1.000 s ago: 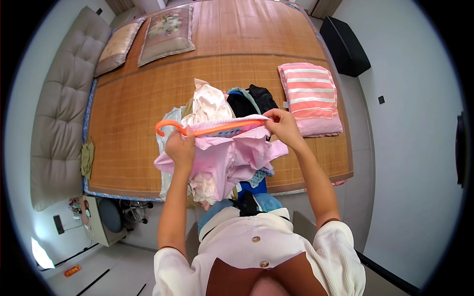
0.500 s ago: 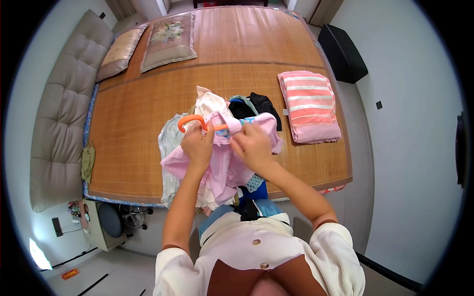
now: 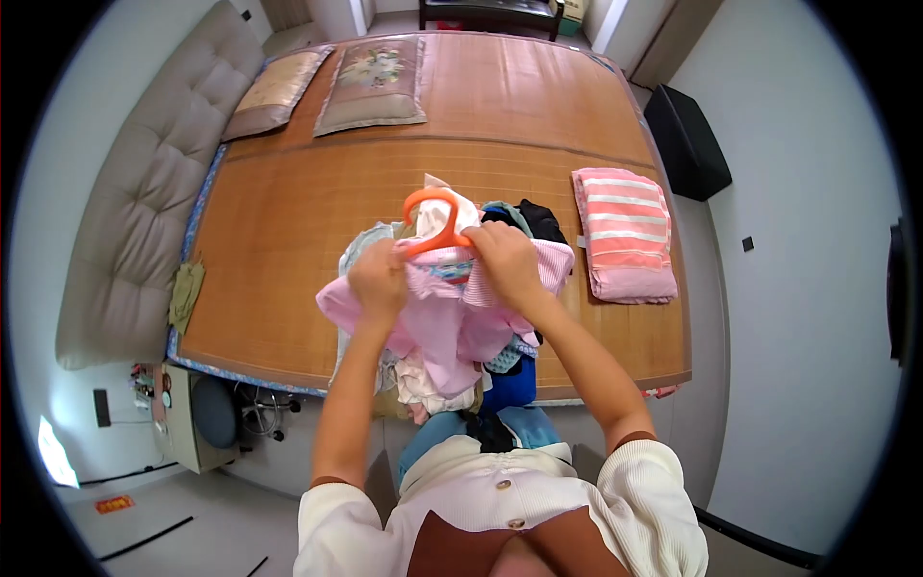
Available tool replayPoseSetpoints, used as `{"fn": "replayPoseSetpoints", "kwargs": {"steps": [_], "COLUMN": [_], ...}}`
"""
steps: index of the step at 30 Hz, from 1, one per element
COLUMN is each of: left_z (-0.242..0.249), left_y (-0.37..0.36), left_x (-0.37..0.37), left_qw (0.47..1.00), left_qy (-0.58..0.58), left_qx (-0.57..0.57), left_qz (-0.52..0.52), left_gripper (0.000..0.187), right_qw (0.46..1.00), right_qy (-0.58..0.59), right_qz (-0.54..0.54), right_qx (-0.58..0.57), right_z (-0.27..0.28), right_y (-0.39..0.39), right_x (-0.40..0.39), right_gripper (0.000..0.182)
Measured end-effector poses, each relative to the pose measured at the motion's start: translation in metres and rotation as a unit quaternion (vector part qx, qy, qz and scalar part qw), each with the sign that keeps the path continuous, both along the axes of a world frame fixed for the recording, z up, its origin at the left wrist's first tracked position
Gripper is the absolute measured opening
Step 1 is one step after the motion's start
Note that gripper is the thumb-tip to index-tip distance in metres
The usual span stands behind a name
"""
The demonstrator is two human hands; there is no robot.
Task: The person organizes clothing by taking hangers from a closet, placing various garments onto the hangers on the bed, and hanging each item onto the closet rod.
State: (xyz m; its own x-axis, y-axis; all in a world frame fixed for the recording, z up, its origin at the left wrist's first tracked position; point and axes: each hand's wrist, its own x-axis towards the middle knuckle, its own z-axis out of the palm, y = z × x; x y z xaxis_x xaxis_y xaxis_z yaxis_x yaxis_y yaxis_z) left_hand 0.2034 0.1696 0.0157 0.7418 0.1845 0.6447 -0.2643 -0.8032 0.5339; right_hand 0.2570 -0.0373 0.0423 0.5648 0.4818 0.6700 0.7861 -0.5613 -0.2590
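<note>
A pink striped shirt (image 3: 437, 327) hangs between my hands above a pile of clothes. An orange hanger (image 3: 443, 231) sits at its neckline, with the hook curving up to the left and part of its shoulders inside the cloth. My left hand (image 3: 379, 281) is closed on the shirt at the hanger's left shoulder. On the other side my right hand (image 3: 508, 264) grips the shirt by the hanger's right shoulder, its fingertips near the orange plastic. A multicoloured patch shows inside the neckline.
Loose clothes lie beneath and around the shirt, including a black garment (image 3: 543, 221) and a blue one (image 3: 510, 385). A folded pink-and-white striped blanket (image 3: 627, 236) rests at the right on the bed mat (image 3: 279, 221). Pillows (image 3: 373, 87) lie by the padded headboard (image 3: 144, 192).
The hanger's hook now stands more upright and its middle shows above the neckline. My right hand has shifted out to the hanger's right shoulder. The camera view has shifted slightly.
</note>
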Motion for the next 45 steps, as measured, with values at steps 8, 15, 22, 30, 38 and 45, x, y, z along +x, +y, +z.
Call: {"fn": "replayPoseSetpoints", "kwargs": {"steps": [8,15,22,30,38,45], "left_z": [0.033,0.035,0.055,0.113,0.128,0.148], "left_y": [0.022,-0.024,-0.062,-0.115,-0.202,-0.286], "left_x": [-0.066,-0.138,-0.257,-0.425,-0.589,-0.714], "left_qw": [0.983,0.963,0.912,0.758,0.630,0.530], "left_qy": [-0.061,-0.017,-0.056,-0.126,-0.148,-0.156], "left_qx": [0.121,-0.004,-0.032,0.018,0.048,0.063], "left_qz": [0.127,0.270,0.406,0.639,0.760,0.831], "left_gripper": [0.034,0.021,0.019,0.014,0.015,0.015], "right_qw": [0.983,0.861,0.691,0.688,0.564,0.406], "right_qy": [0.093,0.353,0.436,0.152,0.090,0.166], "right_qz": [0.153,0.360,0.565,0.704,0.817,0.898], "right_qx": [0.044,0.070,-0.119,-0.089,-0.080,-0.022], "right_z": [0.002,0.013,0.043,0.100,0.097,0.083], "right_y": [0.054,0.079,0.117,0.097,0.072,0.024], "right_x": [-0.030,-0.084,-0.152,-0.284,-0.436,-0.569], "right_gripper": [0.018,0.019,0.027,0.028,0.028,0.029]}}
